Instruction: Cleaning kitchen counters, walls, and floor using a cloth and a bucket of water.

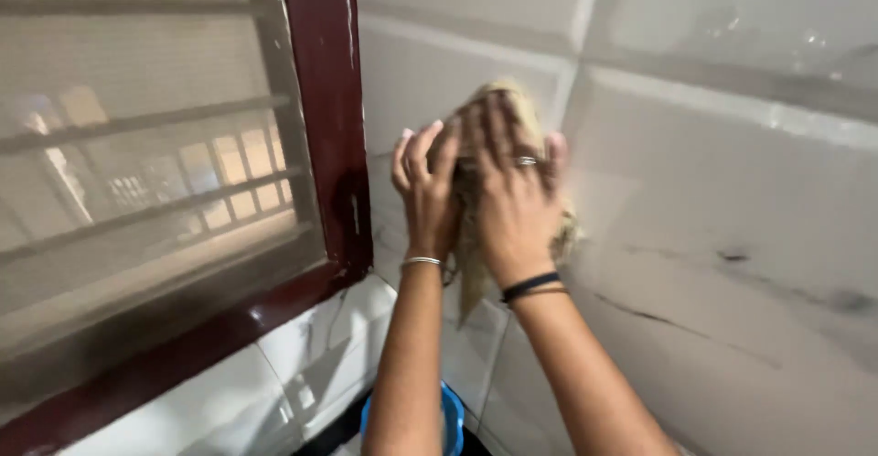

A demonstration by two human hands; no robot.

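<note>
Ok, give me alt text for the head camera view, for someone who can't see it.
Two hands, the left hand and the right hand, press a pale yellowish cloth against a glossy tiled wall. A dark red window frame with a mesh screen stands to the left, and a blue round object shows below the arms.

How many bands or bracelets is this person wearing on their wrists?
3: a thin silver bangle on the left wrist, and a black band plus a thinner black cord on the right wrist. More could be hidden.
</note>
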